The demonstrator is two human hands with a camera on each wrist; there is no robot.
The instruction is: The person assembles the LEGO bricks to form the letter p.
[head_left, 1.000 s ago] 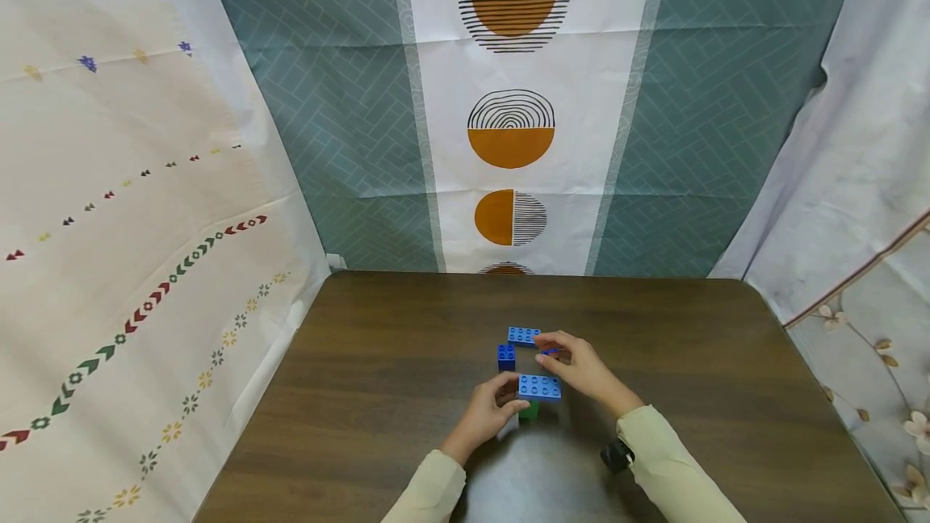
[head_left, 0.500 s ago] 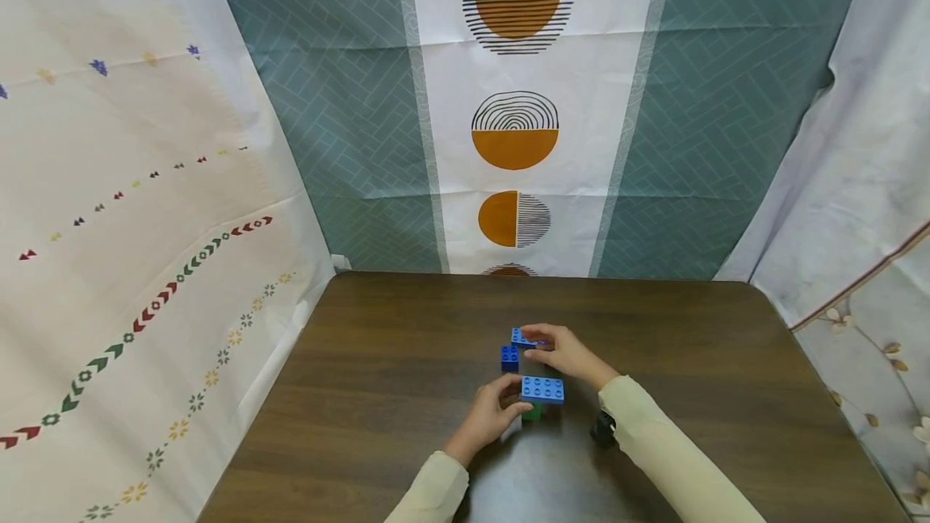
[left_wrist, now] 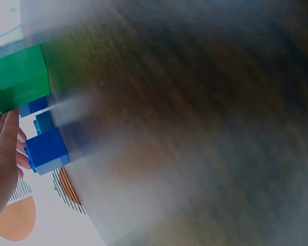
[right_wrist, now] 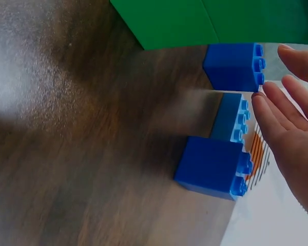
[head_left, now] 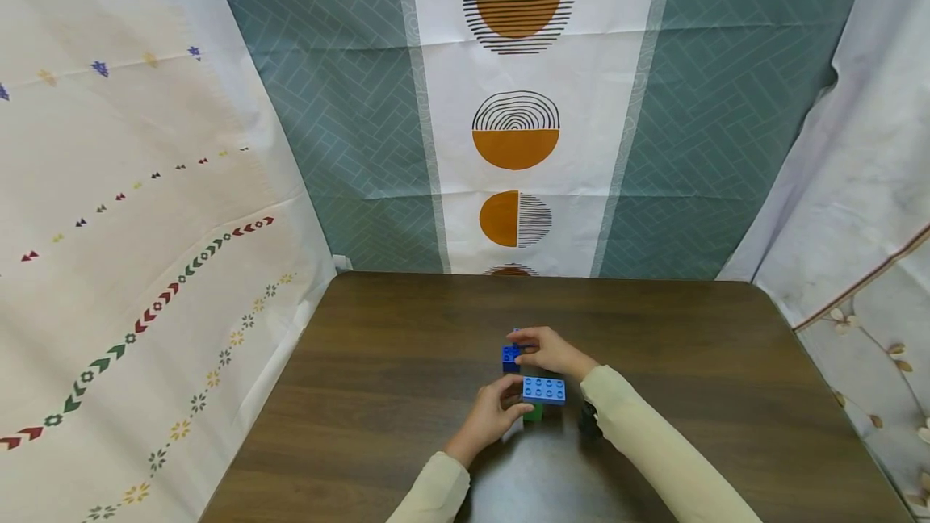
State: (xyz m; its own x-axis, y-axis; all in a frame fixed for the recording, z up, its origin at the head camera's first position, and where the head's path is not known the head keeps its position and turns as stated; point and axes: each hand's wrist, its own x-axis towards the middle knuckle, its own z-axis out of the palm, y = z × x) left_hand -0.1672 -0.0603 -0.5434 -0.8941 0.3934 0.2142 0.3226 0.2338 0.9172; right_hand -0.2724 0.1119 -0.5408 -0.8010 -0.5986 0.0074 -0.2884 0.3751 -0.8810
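Note:
A light blue brick (head_left: 543, 390) sits on green bricks (head_left: 534, 413), forming a small stack. My left hand (head_left: 488, 416) holds the stack's left end, thumb on the near side and fingers behind. My right hand (head_left: 550, 352) hovers over the bricks behind the stack, its fingers (right_wrist: 277, 110) extended and apart from the studs. Beneath it stand a dark blue brick (right_wrist: 210, 164), a second dark blue brick (right_wrist: 233, 66) and a light blue brick (right_wrist: 228, 115). In the head view, the right hand hides most of these; one dark blue brick (head_left: 510, 358) shows at its thumb.
The bricks stand mid-table on a brown wooden table (head_left: 363, 394). A patterned cloth (head_left: 508, 63) hangs behind the far edge. White cloths hang to the left and right. A dark wrist camera (head_left: 588, 420) sits under the right sleeve.
My right hand has moved left across the rear bricks, covering the far light blue one. The left hand stays on the stack. The head view has shifted slightly.

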